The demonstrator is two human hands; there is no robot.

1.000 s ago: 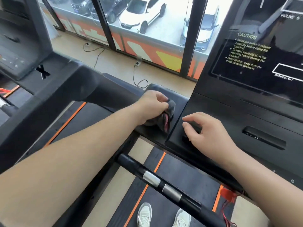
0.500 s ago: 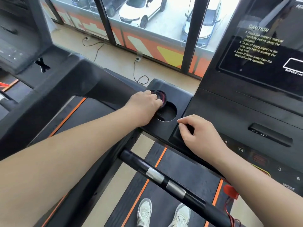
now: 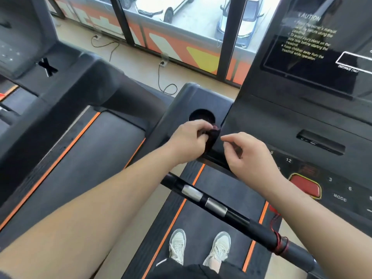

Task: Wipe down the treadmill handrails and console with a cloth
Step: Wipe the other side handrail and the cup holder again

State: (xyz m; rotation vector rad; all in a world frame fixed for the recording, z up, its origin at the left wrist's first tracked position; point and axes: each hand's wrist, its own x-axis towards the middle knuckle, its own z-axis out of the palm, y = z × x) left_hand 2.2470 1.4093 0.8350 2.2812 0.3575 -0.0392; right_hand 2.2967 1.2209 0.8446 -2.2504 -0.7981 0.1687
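Left hand (image 3: pixel 189 141) grips bunched dark cloth (image 3: pixel 213 133), fingers curled round it, at near rim of cup holder (image 3: pixel 202 115) on left wing of console (image 3: pixel 302 121). Right hand (image 3: pixel 248 156) just beside cloth, fingers loosely curled, holding nothing; whether fingertips touch cloth or console unclear, view blurred. Handrail (image 3: pixel 203 198) with silver sensor plates crosses below both wrists. Red stop button (image 3: pixel 305 185) right of right wrist. Pale shoes (image 3: pixel 177 244) on belt (image 3: pixel 201 224)

We're in a gym: a treadmill console (image 3: pixel 281 117) with caution text fills the right, its belt (image 3: pixel 201 224) runs along the bottom, a second treadmill (image 3: pixel 90 148) sits left, and tall windows (image 3: pixel 181 25) up top overlook parked cars (image 3: pixel 157 7).
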